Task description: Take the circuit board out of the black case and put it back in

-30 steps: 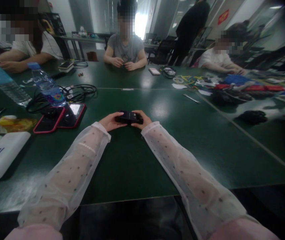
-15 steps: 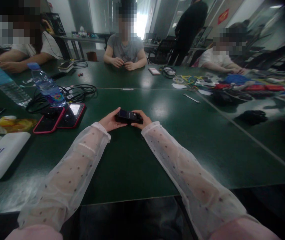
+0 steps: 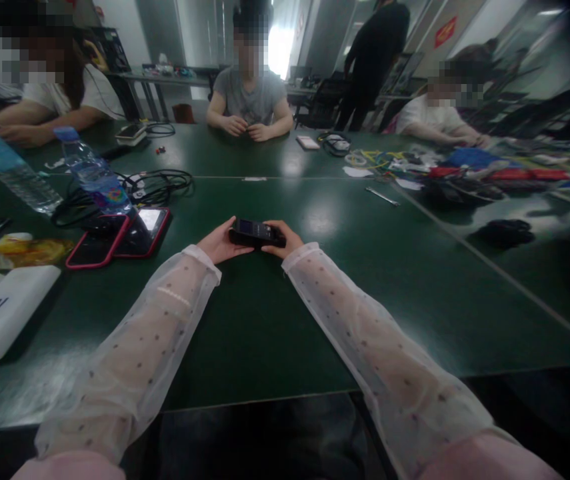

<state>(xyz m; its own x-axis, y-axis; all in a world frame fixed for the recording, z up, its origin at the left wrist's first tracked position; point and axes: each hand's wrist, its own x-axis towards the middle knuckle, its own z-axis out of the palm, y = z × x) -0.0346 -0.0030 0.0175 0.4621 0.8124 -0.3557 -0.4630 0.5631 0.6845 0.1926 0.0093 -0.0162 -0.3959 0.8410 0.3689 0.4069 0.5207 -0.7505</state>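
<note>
A small black handheld device (image 3: 255, 233) with a dark screen at its left end and small marks or buttons toward its right lies between my two hands, low over the green table (image 3: 259, 320). My left hand (image 3: 222, 241) grips its left end, with fingers running along the near lower edge. Around the right end my right hand (image 3: 285, 239) is closed, thumb side toward me. Exactly what kind of device it is I cannot make out. Sheer dotted sleeves cover both forearms. Left of my left hand lie two red-cased phones (image 3: 99, 243), partly overlapping.
At left stand two tilted-looking water bottles (image 3: 92, 167), near black cables (image 3: 165, 183), a yellow packet (image 3: 29, 248) and a white power bank (image 3: 9, 313). A wrench (image 3: 383, 196) and a pile of coloured cables (image 3: 379, 160) lie to the right. Several people sit or stand around.
My hands and the black device are almost where they were; the device seems tipped very slightly. The standing person in black at the back has shifted a little left.
</note>
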